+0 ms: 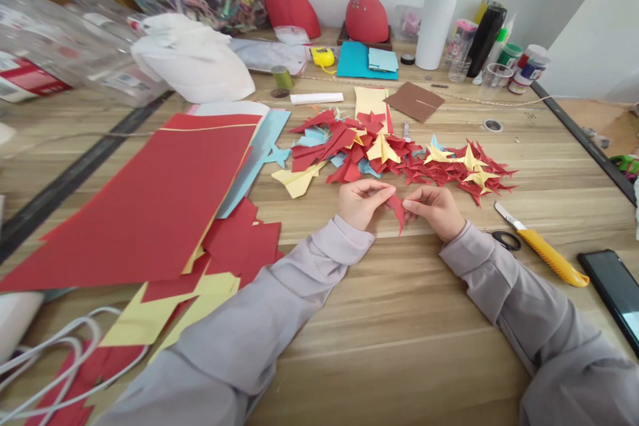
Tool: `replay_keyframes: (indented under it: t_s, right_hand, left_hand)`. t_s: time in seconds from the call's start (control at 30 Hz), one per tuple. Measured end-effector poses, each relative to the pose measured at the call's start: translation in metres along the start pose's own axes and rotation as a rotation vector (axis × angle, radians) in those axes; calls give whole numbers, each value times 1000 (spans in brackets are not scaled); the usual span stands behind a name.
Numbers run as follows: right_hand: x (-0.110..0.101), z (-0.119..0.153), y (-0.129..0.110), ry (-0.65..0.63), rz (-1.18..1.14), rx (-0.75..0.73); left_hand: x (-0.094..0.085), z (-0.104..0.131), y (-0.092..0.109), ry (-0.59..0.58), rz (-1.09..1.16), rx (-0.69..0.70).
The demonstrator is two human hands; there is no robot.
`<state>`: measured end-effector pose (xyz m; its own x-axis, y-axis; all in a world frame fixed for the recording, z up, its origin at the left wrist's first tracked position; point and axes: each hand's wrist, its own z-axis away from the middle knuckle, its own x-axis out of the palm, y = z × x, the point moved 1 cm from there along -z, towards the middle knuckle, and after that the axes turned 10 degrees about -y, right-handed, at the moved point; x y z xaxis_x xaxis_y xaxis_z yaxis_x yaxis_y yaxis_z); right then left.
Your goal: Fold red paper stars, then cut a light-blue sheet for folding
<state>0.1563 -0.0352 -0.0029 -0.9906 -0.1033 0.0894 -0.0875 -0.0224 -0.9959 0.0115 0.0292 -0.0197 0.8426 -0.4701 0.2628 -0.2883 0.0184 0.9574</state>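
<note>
My left hand (360, 202) and my right hand (436, 208) both pinch a small folded piece of red paper (398, 211) just above the wooden table (399, 306). Its point hangs down between my hands. Right behind them lies a pile of folded red, yellow and blue paper shapes (394, 153). Grey sleeves cover both forearms.
Large red paper sheets (150, 206) with yellow and blue ones lie at left. A yellow utility knife (544, 253), black scissors (506, 239) and a phone (616, 293) lie at right. A paper towel roll (435, 25), bottles and jars stand at the back.
</note>
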Motion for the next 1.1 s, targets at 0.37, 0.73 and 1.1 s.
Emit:
replay_keyframes:
  t_s: [0.37, 0.73, 1.1]
  right_hand:
    - [2, 0, -2, -22, 28, 9]
    - [0, 0, 0, 12, -17, 3]
    - [1, 0, -1, 1, -8, 8]
  left_hand:
    - [4, 0, 8, 24, 109, -80]
    - [0, -1, 5, -35, 116, -63]
    - [3, -1, 12, 33, 212, -161]
